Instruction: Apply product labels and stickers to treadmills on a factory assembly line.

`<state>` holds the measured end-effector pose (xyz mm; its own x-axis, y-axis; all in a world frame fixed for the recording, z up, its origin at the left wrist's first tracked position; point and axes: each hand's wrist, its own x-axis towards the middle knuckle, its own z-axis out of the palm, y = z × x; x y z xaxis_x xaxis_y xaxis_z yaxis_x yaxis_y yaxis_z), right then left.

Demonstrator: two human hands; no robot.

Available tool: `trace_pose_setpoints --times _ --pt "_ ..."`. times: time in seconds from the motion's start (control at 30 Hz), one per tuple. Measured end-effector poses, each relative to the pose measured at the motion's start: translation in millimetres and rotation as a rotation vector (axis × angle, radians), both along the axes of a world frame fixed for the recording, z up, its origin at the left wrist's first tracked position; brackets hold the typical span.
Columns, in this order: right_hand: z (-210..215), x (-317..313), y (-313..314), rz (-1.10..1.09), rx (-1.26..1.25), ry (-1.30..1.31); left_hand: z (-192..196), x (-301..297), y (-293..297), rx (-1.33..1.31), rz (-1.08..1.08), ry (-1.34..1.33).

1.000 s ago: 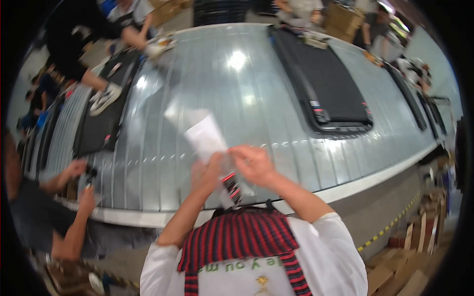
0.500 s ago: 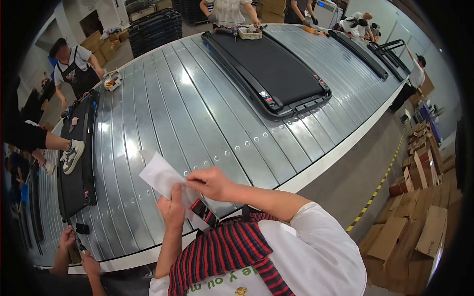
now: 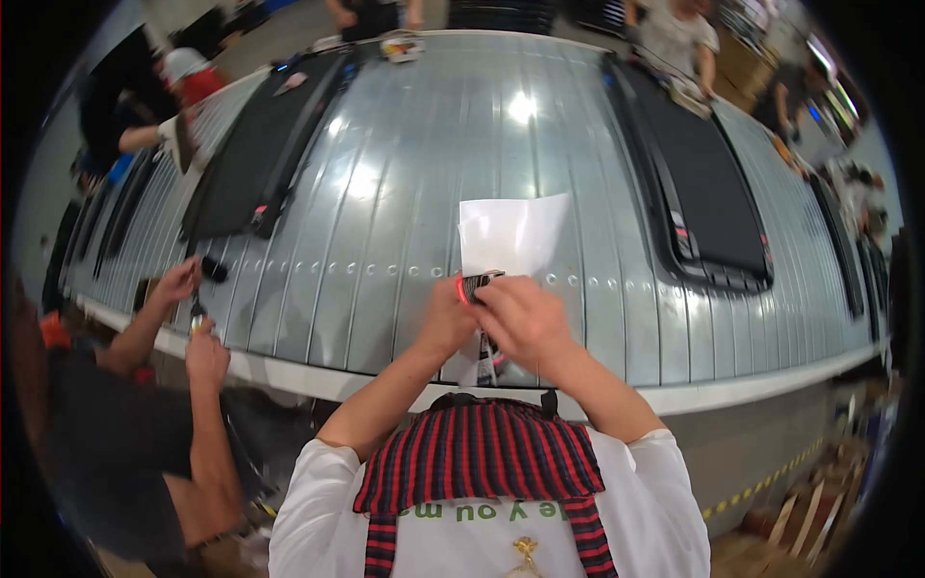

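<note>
In front of my chest, over the near edge of the metal table, my left hand (image 3: 446,320) is closed around the lower part of some white backing sheets (image 3: 503,236). The sheets stand up from the hands, their top corners splayed apart. A black label with a red edge (image 3: 474,286) is bent between my hands. My right hand (image 3: 525,320), fingers pinched, grips this label close beside the left fingers. More dark printed strip (image 3: 485,361) hangs below the hands. My right hand partly hides the label and its own fingertips.
A ribbed metal roller table (image 3: 414,222) spans the view. Black treadmill-like decks lie left (image 3: 270,159) and right (image 3: 699,173). At near left a co-worker's hands (image 3: 205,352) hold a screwdriver-like tool. A person's shoe (image 3: 178,143) rests by the left deck; other people stand across the table.
The view has swung left and the sheets now stand upright before me. The label, earlier hanging below the sheets, is now bent up between both hands.
</note>
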<state>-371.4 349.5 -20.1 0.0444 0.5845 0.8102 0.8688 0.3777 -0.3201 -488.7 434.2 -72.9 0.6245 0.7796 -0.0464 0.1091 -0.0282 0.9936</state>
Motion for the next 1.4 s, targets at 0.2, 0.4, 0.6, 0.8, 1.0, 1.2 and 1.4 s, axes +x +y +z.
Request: trace_pose_setpoints --times 0.2,0.4,0.6,0.8,1.0,1.2,1.4 --pt "11.2 14.7 -8.4 0.375 -0.147 -0.046 25.6 -14.0 -24.3 0.298 0.221 -0.041" --pt "16.8 17.7 -20.4 0.582 -0.192 -0.058 20.8 -15.6 -88.9 0.547 0.343 0.057" --pt "20.8 11.2 -60.7 0.865 -0.230 -0.185 15.3 -26.5 -158.4 0.560 0.542 0.318" --pt "30.9 -8.0 -89.9 1.150 -0.229 -0.355 42.7 -60.1 -232.4 0.500 0.898 0.395" --pt "58.0 -43.8 -113.3 1.221 -0.119 -0.330 20.1 -106.5 -302.2 0.679 1.088 0.558" --pt "50.1 -84.5 -145.4 1.143 -0.408 -0.379 30.4 -116.8 -381.6 0.583 1.192 0.597" --pt "37.6 -123.3 -173.1 1.483 -0.366 -0.393 30.6 -126.9 -453.3 0.543 1.296 0.703"
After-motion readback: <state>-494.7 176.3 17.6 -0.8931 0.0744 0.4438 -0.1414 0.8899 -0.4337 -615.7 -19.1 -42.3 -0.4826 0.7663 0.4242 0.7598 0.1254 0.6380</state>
